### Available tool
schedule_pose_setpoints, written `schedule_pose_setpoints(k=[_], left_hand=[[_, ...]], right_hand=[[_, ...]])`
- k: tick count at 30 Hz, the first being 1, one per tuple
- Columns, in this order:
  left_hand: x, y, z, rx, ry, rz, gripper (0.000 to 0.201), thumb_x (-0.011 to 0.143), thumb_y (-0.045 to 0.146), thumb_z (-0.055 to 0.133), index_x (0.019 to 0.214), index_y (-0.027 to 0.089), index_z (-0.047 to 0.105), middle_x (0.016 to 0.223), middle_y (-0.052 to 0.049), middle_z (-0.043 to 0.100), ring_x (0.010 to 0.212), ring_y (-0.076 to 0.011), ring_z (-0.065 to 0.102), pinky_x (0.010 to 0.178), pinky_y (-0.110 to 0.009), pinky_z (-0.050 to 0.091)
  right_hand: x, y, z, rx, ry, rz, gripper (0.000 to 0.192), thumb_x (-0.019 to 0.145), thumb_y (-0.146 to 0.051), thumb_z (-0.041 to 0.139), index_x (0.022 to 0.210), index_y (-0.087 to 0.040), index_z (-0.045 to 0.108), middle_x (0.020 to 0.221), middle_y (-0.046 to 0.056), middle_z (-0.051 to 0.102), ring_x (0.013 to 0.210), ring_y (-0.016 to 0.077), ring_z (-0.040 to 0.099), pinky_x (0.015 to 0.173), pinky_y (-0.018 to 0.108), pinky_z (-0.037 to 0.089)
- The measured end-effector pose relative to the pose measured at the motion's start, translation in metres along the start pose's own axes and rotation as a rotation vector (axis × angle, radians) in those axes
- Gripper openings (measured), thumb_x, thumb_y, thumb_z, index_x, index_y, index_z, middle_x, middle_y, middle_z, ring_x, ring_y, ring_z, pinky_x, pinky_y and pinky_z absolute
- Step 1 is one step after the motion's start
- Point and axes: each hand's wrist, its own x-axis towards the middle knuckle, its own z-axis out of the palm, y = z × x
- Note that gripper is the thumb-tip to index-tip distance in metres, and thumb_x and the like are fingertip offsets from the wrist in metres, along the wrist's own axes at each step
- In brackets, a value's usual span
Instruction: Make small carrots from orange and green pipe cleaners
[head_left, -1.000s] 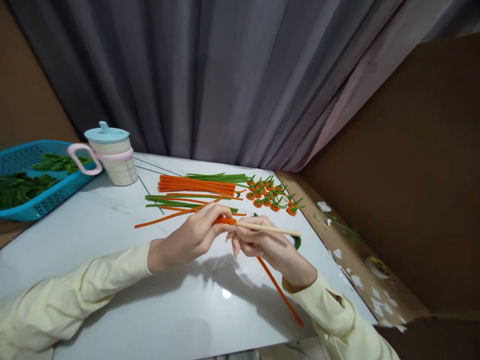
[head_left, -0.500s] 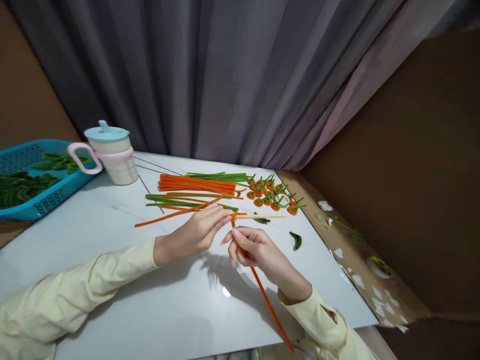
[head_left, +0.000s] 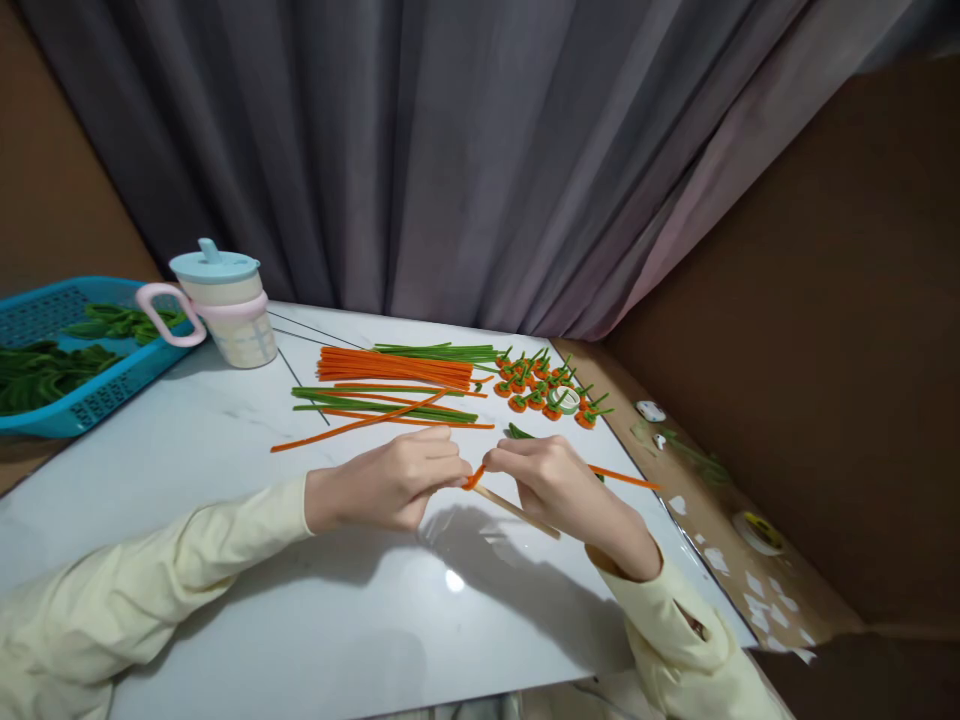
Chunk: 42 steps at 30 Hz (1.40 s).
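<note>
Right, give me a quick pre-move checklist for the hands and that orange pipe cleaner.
1. Left hand pinching the orange pipe cleaner: ok.
2. Right hand gripping it from the other side: ok.
3. Wooden stick under the hands, its end at the pinch: ok.
4. Pipe cleaner's loose end free past the right hand: ok.
5. Wrap tight on the stick: cannot tell, fingers hide it.
6. Spare orange stems lying on the table: ok.

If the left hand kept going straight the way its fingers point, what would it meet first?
The left hand points right, toward the right hand. Its fingertips already pinch the orange pipe cleaner at the wooden stick, so it would meet the right hand's fingertips almost at once; depth between them is unclear.
</note>
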Motion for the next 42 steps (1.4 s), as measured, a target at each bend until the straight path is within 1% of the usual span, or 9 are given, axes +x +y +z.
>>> schedule_pose_setpoints(k=[4, 9, 17, 20, 23, 28, 37, 39, 42], left_hand=[[0.001, 0.005, -0.002, -0.21, 0.161, -0.029, 0.019, 0.089, 0.005, 0.037, 0.088, 0.014, 0.055, 0.068, -0.004, 0.056, 0.061, -0.0139, 0.046, 0.058, -0.025, 0.04], [0.0, 0.001, 0.003, 0.014, 0.332, -0.051, 0.016, 0.089, 0.005, 0.038, 0.093, 0.014, 0.051, 0.07, -0.005, 0.056, 0.063, -0.0157, 0.042, 0.06, -0.029, 0.04], [0.0, -0.002, 0.005, 0.456, 0.261, 0.094, 0.025, 0.085, 0.003, 0.035, 0.101, 0.009, 0.053, 0.06, -0.002, 0.046, 0.058, -0.0167, 0.035, 0.053, -0.029, 0.037], [0.002, -0.002, 0.005, 0.583, 0.241, 0.096, 0.02, 0.085, 0.004, 0.037, 0.089, 0.009, 0.057, 0.058, -0.002, 0.044, 0.056, -0.0171, 0.034, 0.051, -0.03, 0.033], [0.0, -0.005, 0.009, 0.635, 0.206, 0.069, 0.027, 0.08, -0.002, 0.034, 0.079, 0.01, 0.058, 0.057, -0.003, 0.044, 0.056, -0.0186, 0.034, 0.051, -0.031, 0.032], [-0.001, -0.004, 0.01, 0.315, 0.039, -0.068, 0.029, 0.073, -0.004, 0.034, 0.073, 0.013, 0.058, 0.061, -0.005, 0.052, 0.061, -0.0188, 0.042, 0.054, -0.029, 0.035], [0.012, 0.005, -0.014, -0.613, 0.067, -0.543, 0.027, 0.092, 0.026, 0.04, 0.077, 0.014, 0.059, 0.068, -0.001, 0.058, 0.062, -0.012, 0.052, 0.055, -0.022, 0.04], [0.012, 0.003, -0.01, -0.612, 0.148, -0.596, 0.028, 0.093, 0.027, 0.038, 0.075, 0.015, 0.056, 0.069, -0.001, 0.057, 0.062, -0.0117, 0.051, 0.055, -0.022, 0.04], [0.007, 0.0, 0.001, -0.367, 0.254, -0.591, 0.015, 0.093, 0.022, 0.039, 0.09, 0.016, 0.053, 0.073, 0.0, 0.057, 0.061, -0.0121, 0.051, 0.055, -0.022, 0.041]], right_hand=[[0.006, 0.008, 0.006, 0.403, 0.058, -0.019, 0.026, 0.082, -0.006, 0.037, 0.074, -0.015, 0.06, 0.056, -0.002, 0.05, 0.05, 0.0084, 0.04, 0.052, 0.019, 0.03], [0.011, -0.008, 0.019, 0.891, 0.105, 0.337, 0.026, 0.088, -0.027, 0.044, 0.07, -0.016, 0.058, 0.051, -0.003, 0.05, 0.044, 0.0073, 0.037, 0.047, 0.02, 0.029], [0.013, -0.029, 0.024, 1.568, -0.165, 0.562, 0.035, 0.091, -0.043, 0.041, 0.083, -0.013, 0.055, 0.051, -0.003, 0.053, 0.033, 0.0033, 0.013, 0.035, 0.021, 0.009], [0.013, -0.03, 0.022, 1.434, -0.19, 0.59, 0.028, 0.093, -0.034, 0.036, 0.087, -0.013, 0.053, 0.053, -0.003, 0.052, 0.036, 0.0044, 0.015, 0.037, 0.02, 0.013], [0.011, -0.029, 0.017, 0.997, -0.244, 0.509, 0.02, 0.089, -0.015, 0.035, 0.083, -0.014, 0.054, 0.055, -0.003, 0.052, 0.042, 0.0069, 0.03, 0.046, 0.02, 0.026], [0.006, -0.015, 0.005, 0.161, -0.145, 0.336, 0.028, 0.061, 0.006, 0.039, 0.072, -0.015, 0.053, 0.055, -0.004, 0.042, 0.049, 0.009, 0.033, 0.052, 0.021, 0.024], [0.002, 0.016, 0.033, 0.006, 0.265, -0.012, 0.035, 0.072, 0.002, 0.029, 0.084, -0.015, 0.057, 0.068, 0.003, 0.059, 0.058, 0.0129, 0.053, 0.055, 0.022, 0.039], [0.004, 0.008, 0.043, -0.166, 0.267, 0.036, 0.036, 0.072, 0.003, 0.031, 0.089, -0.013, 0.058, 0.076, 0.009, 0.065, 0.066, 0.017, 0.059, 0.058, 0.025, 0.043], [0.01, -0.015, 0.045, -0.363, 0.047, 0.212, 0.034, 0.071, 0.003, 0.035, 0.094, -0.009, 0.057, 0.074, 0.01, 0.066, 0.059, 0.0185, 0.061, 0.051, 0.026, 0.04]])
